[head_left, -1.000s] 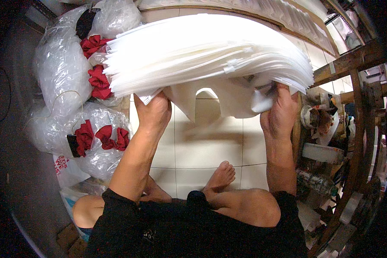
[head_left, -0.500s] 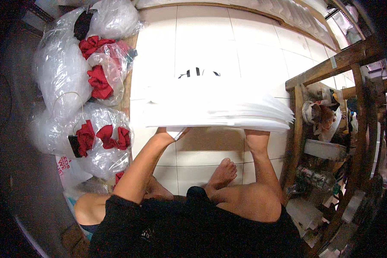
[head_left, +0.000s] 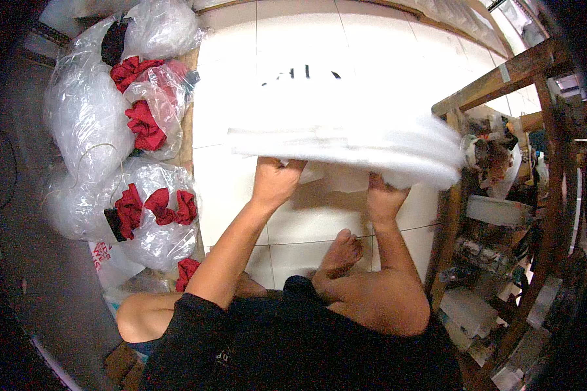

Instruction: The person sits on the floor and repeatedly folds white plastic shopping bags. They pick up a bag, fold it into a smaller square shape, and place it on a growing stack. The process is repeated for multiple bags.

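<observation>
A thick stack of white plastic bags (head_left: 346,124) lies flat in front of me over the white tiled floor (head_left: 228,189), with a small black print on its top sheet. My left hand (head_left: 275,182) grips the stack's near edge from below on the left. My right hand (head_left: 383,197) grips the near edge on the right, where the sheets look blurred. I sit on the floor with my bare foot (head_left: 339,254) below the stack.
Clear plastic sacks (head_left: 91,124) with red and black fabric pieces (head_left: 143,124) are piled at the left. A wooden frame rack (head_left: 502,85) stacked with clutter stands at the right. More white sheets lie along the far edge.
The bent, raised stack has come down and flattened out, its printed top now showing. Both hands moved lower and closer to me, still holding its near edge.
</observation>
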Demonstrator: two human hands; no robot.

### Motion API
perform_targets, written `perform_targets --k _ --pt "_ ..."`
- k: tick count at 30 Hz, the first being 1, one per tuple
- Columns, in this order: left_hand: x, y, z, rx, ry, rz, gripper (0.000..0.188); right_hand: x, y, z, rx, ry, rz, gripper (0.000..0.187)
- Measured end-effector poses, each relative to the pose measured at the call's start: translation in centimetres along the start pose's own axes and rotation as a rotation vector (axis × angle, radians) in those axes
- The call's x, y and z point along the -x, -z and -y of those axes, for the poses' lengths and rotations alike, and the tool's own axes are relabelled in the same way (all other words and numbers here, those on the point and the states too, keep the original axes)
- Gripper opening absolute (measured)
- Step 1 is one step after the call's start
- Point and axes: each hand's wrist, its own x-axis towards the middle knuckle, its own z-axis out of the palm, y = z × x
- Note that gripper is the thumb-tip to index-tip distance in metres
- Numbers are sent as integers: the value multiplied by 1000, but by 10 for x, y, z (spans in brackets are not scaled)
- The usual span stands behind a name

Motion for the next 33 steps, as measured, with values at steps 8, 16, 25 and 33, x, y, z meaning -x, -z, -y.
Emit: perform_targets --k 8,16,25,33 --pt "9 19 -32 -47 62 57 21 -6 47 32 164 -52 218 57" --pt "28 10 29 -527 -68 244 22 13 70 -74 120 139 213 50" --pt "34 20 4 -807 -139 276 31 -29 25 42 -37 -256 167 28" --pt "27 36 -5 -441 96 359 36 -70 18 51 272 48 238 30"
